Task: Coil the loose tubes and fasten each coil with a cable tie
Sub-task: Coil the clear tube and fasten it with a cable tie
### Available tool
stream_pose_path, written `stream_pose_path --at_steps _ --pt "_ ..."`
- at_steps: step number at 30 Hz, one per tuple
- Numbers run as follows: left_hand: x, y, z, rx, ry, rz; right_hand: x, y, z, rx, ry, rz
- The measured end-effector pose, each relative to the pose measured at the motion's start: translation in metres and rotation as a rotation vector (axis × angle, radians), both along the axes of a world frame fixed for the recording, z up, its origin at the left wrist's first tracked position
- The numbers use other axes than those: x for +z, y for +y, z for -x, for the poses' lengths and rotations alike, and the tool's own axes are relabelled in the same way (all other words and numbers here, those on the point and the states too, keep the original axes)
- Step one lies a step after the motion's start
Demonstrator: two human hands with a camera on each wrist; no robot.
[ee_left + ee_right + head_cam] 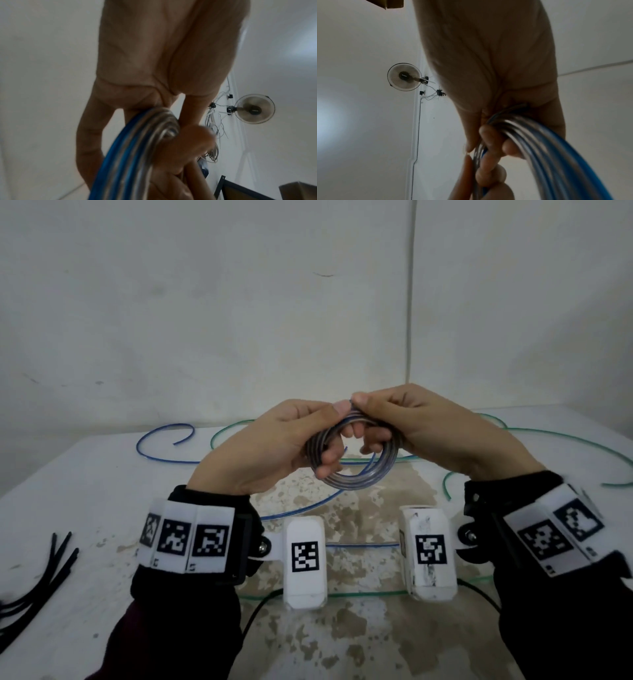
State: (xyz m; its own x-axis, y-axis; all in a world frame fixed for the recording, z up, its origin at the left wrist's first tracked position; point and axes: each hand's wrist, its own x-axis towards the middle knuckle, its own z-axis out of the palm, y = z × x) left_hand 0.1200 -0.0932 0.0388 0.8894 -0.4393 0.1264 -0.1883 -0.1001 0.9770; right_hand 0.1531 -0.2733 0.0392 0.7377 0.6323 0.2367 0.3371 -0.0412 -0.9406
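Note:
A coil of blue tube [356,474] hangs in the air above the table, held by both hands at its top. My left hand [287,440] grips the coil's left side, thumb on top and fingers curled through the ring. My right hand [404,426] pinches the top of the coil, its fingers curled inside the ring. The left wrist view shows the coil [130,155] running under the left hand [154,81]; the right wrist view shows the coil [539,148] under the right hand [489,67]. The loose blue tube [161,440] trails over the table behind.
A loose green tube [548,440] loops across the back and right of the white table [85,491], and another stretch runs near the front. Several black cable ties [37,587] lie at the left edge. A wall stands close behind.

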Motion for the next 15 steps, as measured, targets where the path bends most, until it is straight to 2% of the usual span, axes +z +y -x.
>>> stream_pose_path --at_steps 3,6,8,11,15 --pt "-0.002 0.000 -0.001 0.071 -0.045 -0.024 -0.004 0.013 0.000 -0.126 0.009 -0.002" --pt "-0.004 -0.002 -0.005 0.160 -0.131 0.023 -0.005 0.022 -0.002 -0.294 0.077 -0.136" --pt "-0.002 -0.003 -0.006 0.214 -0.188 0.126 -0.003 0.019 -0.003 -0.264 0.096 -0.223" --pt "0.002 0.000 -0.009 0.283 -0.220 0.268 -0.002 0.014 -0.001 -0.162 0.112 -0.205" --pt "-0.006 -0.003 -0.009 0.339 -0.205 0.368 -0.007 0.025 0.000 -0.184 0.197 -0.272"
